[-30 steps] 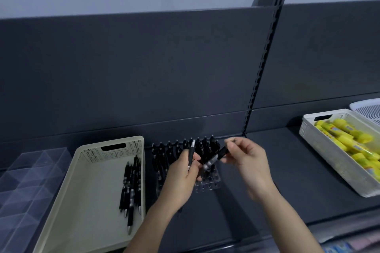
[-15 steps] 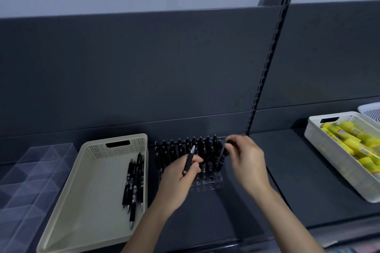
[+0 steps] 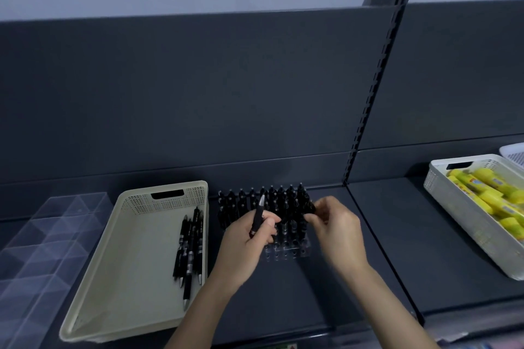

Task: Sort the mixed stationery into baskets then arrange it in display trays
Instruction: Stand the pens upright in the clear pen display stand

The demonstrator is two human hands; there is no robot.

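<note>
While the left hand (image 3: 249, 238) curls its fingers round a black pen (image 3: 258, 217) and holds it near upright, silver tip uppermost, the right hand (image 3: 337, 232) reaches in from the other side. Its thumb and forefinger are closed in a pinch on a second pen (image 3: 310, 208) at the right edge of the display rack, though motion blur softens the fingertips.

Both hands sit over the clear holder (image 3: 286, 253), a perforated block on the dark shelf (image 3: 397, 249). Rows of standing pens (image 3: 280, 198) fill its back part, caps up, and the front holes show bare.

Just left of the holder lies the cream basket (image 3: 127, 278), long side running away from the camera. A small bundle of loose pens (image 3: 189, 246) lies along its right wall, tips toward the near end. Farther left is a clear compartment tray (image 3: 42, 249).

Well apart on the right, past the slotted upright (image 3: 368, 99) of the shelving, a white basket (image 3: 459, 221) holds yellow items (image 3: 487, 195) too small to name. The corner of another pale basket (image 3: 514, 154) shows behind it at the frame edge.
</note>
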